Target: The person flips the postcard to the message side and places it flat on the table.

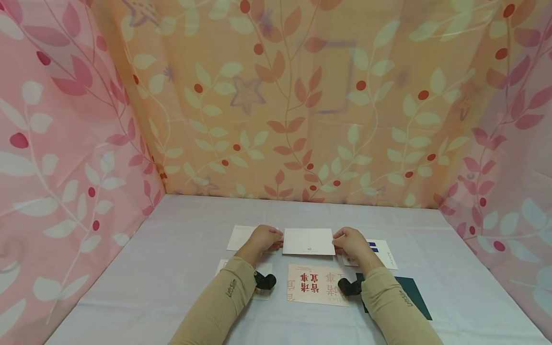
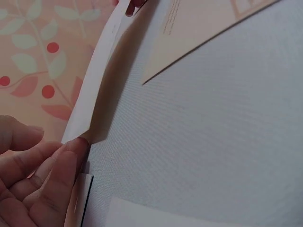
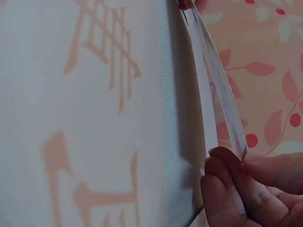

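Note:
In the head view a white card (image 1: 308,241) is held by its two side edges, with small print near its lower edge. My left hand (image 1: 266,238) pinches its left edge, and my right hand (image 1: 350,242) pinches the right one. The left wrist view shows the card (image 2: 92,94) tilted above the cloth, its corner at my left fingertips (image 2: 78,144). On the right, thumb and fingers (image 3: 222,163) grip the card's edge (image 3: 227,104); two pale layers stand slightly apart there. Directly in front lies a cream card (image 1: 316,285) with red characters.
Behind my left hand lies a plain white card (image 1: 238,236). Another pale card (image 1: 264,293) is partly covered by my left forearm. A white card with blue marks (image 1: 385,251) and a dark green card (image 1: 416,293) lie to the right. Patterned curtains (image 1: 284,96) enclose the white-covered table (image 1: 142,268).

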Motion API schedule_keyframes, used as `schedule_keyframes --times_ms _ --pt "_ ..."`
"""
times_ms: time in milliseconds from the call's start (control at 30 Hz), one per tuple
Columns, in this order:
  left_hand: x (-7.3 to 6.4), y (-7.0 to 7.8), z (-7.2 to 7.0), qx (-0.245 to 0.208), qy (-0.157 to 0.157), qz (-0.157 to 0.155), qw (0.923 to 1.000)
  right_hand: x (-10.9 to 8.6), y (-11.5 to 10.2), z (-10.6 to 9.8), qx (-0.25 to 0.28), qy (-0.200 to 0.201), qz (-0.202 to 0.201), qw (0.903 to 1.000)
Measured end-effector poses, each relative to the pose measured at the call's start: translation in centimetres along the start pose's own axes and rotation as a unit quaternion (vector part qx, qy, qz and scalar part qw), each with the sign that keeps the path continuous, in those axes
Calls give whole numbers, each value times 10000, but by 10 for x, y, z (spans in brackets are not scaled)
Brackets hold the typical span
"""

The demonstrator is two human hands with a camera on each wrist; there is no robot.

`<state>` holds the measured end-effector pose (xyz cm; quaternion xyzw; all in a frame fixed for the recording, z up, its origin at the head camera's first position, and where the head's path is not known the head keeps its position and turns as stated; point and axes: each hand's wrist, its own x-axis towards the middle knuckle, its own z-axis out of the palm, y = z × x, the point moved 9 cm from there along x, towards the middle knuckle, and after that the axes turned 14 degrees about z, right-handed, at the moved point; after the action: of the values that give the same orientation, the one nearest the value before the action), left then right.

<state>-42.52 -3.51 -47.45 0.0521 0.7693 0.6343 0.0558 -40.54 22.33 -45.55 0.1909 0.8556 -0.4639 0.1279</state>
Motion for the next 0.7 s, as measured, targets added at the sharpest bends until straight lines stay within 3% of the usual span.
schedule_keyframes --times_ms 333,700 --pt "-1 6 -1 324 22 61 9995 0 0 0 41 -20 74 10000" --pt "-1 6 0 263 -28 71 9996 4 1 2 74 -51 118 9999"
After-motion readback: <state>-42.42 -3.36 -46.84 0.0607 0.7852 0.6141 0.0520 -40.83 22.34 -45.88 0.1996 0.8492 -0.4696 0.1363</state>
